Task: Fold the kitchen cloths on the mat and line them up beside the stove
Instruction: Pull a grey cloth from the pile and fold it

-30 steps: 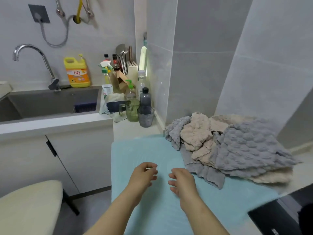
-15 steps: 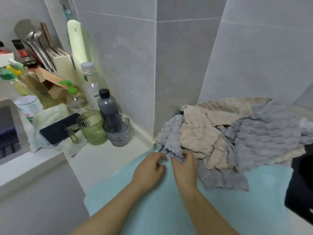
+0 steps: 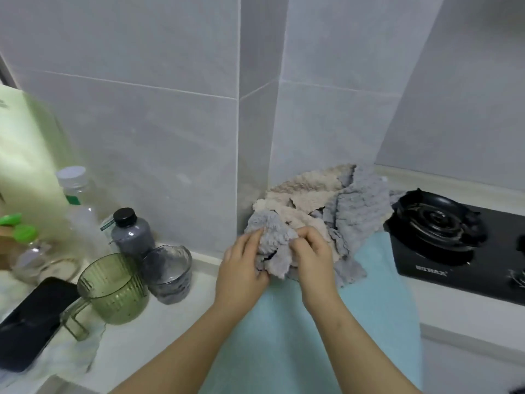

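A heap of grey and beige kitchen cloths (image 3: pixel 326 203) lies crumpled at the far end of the light blue mat (image 3: pixel 326 331), against the tiled wall corner. At the heap's near left, a grey cloth (image 3: pixel 272 245) is bunched between both hands. My left hand (image 3: pixel 241 268) grips its left side with curled fingers. My right hand (image 3: pixel 312 257) pinches its right side. The black gas stove (image 3: pixel 460 240) sits directly right of the mat, its burner beside the heap.
Left of the mat on the white counter stand a grey glass cup (image 3: pixel 167 274), a green plastic jug (image 3: pixel 113 288), a dark bottle (image 3: pixel 130 231), a clear bottle (image 3: pixel 79 206) and a phone (image 3: pixel 31 322). The tiled wall corner juts out behind the heap.
Both hands reached forward from the bare mat to the heap and took hold of the grey cloth at its near left. The view swung right, bringing the stove in.
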`<state>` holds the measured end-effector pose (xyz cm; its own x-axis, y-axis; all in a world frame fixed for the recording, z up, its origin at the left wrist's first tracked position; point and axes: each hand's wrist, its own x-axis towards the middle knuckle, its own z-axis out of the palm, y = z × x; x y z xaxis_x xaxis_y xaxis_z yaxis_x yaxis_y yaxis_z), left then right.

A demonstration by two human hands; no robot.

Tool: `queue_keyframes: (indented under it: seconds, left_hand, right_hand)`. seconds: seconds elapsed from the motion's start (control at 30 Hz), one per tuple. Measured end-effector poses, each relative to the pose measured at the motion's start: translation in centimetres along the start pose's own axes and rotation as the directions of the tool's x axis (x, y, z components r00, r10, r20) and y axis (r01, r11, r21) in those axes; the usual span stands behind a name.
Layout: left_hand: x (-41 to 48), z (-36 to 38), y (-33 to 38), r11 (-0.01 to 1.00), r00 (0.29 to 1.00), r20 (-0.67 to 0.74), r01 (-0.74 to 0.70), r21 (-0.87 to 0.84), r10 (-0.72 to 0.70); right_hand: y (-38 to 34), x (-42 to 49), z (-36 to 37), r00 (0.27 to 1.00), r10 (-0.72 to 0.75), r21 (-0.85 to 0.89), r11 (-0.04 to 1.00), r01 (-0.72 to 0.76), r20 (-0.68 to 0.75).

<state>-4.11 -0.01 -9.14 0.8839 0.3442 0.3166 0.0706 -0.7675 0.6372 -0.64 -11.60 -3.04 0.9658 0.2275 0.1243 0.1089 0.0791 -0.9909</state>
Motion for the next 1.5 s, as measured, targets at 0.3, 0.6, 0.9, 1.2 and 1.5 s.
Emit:
queue_keyframes:
  seconds: [0.3,0.6,0.9,1.2,1.5]
  left_hand:
    - [2.4,-6.0,9.0,0.981,0.983,-0.093,-0.168,-0.098,0.16]
    - [2.0,-7.9,12.5,0.957,0.95,-0.146,-0.26,0.126,0.277]
    - [-2.9,0.1,4.3,0.991,0.971,0.223,-0.111,0.073,0.092]
    - [-5.5,6.3,-2.3,0.973,0.955,0.192,-0.231,0.01,0.225]
    - [-6.0,6.2,-3.7,0.862,0.977,0.118,-0.098,-0.498,0.18]
  right_hand:
    - [-6.9,-1.6,-6.7,0.896,-0.259,-0.098,0.966,0.24,-0.361]
    - [-7.7,-1.7,-12.0,0.875,-0.379,-0.272,0.914,0.302,-0.3]
    - [3.5,-6.7,-11.0,0.974,-0.049,-0.415,0.909,-0.049,-0.222]
    - [12.7,-9.2,-7.8,0.974,-0.142,-0.647,0.763,-0.004,-0.174]
    - [12.8,-10.5,-6.6,0.988,-0.151,-0.867,0.495,0.064,-0.013]
